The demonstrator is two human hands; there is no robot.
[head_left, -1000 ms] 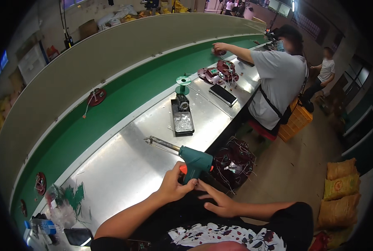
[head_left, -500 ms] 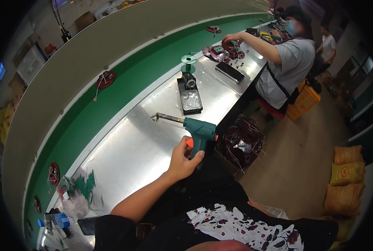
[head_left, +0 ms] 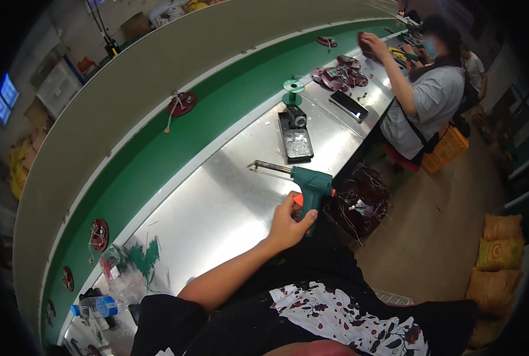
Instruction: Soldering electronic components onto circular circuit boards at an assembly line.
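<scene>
Soldering gun of dark-green plastic (head_left: 312,181), orange-triggered, in left hand (head_left: 288,228), fingers closed round it; right hand unseen. Tip (head_left: 252,167) between nine and ten o'clock above silvery metal worktop (head_left: 217,196). Step seems readying; next move calls for steady aim.

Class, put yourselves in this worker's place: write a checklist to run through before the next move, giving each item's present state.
1. Soldering gun gripped: ok, in the left hand.
2. Right hand ready: cannot tell, it is out of view.
3. Soldering gun's heat: cannot tell from the picture.
4. Black stand in place: ok, on the metal bench beyond the gun.
5. Green spool upright: ok, behind the stand.
6. Bench free of scraps: not ok, green clippings lie on it.
</scene>
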